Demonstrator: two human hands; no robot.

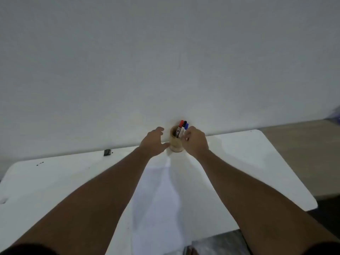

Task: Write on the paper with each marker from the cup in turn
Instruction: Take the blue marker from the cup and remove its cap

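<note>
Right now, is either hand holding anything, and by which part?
The left hand is open beside the wooden cup, holding nothing. The right hand has its fingers curled at the blue marker in the cup; whether a grip has closed cannot be told.

Both my bare arms reach straight forward, nearly parallel. My left hand (pixel 153 142) is palm inward, fingers loosely spread and curved, thumb pointing right. My right hand (pixel 196 142) is knuckles up, fingers curled in together; can't tell if they're pinching.
</note>
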